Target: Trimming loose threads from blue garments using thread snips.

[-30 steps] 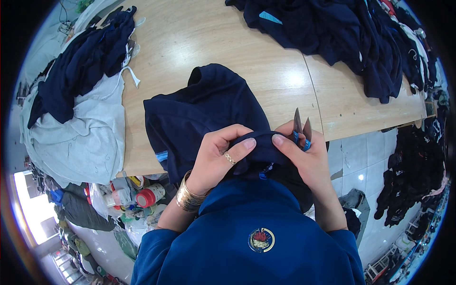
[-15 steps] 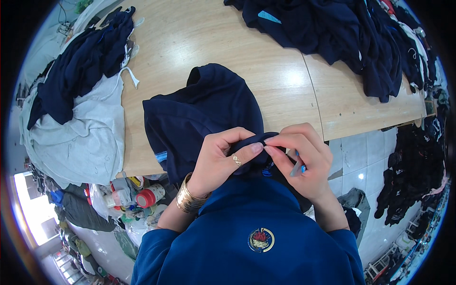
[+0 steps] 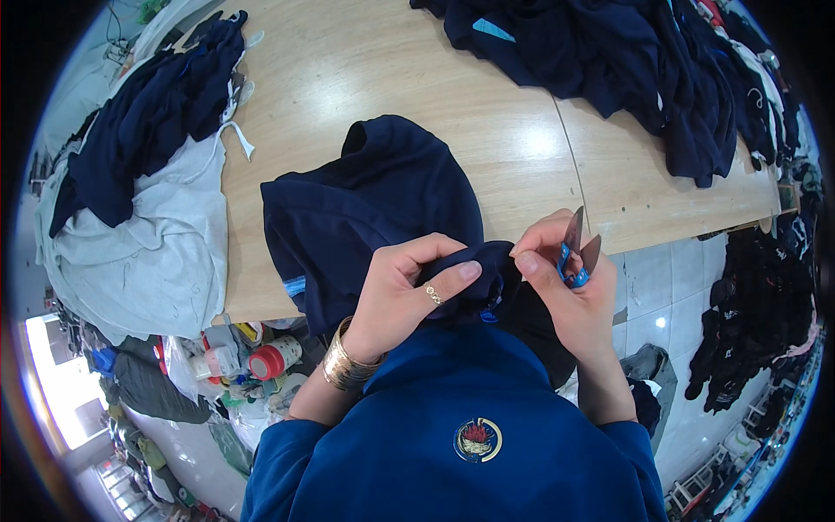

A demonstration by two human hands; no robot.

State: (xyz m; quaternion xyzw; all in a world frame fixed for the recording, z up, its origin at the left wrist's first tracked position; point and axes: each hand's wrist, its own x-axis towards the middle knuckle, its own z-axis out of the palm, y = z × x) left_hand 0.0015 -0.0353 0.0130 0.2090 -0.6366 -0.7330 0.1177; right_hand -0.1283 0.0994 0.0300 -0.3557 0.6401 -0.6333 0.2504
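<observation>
A navy garment (image 3: 391, 191) lies partly on the wooden table and hangs over its near edge toward my lap. My left hand (image 3: 404, 300) is closed on a fold of it, thumb on top and fingers beneath. Just right of that fold, my right hand (image 3: 574, 304) has its thumb and index finger pinched by the garment's edge; whether a thread is between them is too small to tell. Blue-handled thread snips (image 3: 574, 257) sit in that same hand, blades apart and pointing away from me. Small blue stitching or trim (image 3: 491, 311) shows on the garment below the fold.
More navy garments (image 3: 591, 61) are heaped at the table's far right. At the left, a navy garment (image 3: 156, 122) lies over pale grey cloth (image 3: 165, 244). Below the table's left edge are a red-lidded container (image 3: 274, 358) and bags. Dark clothes (image 3: 757, 313) lie at the right.
My right hand has moved a little right, away from my left fingers, and turned, so the snips' blades now point away from me. My left hand keeps its hold on the garment.
</observation>
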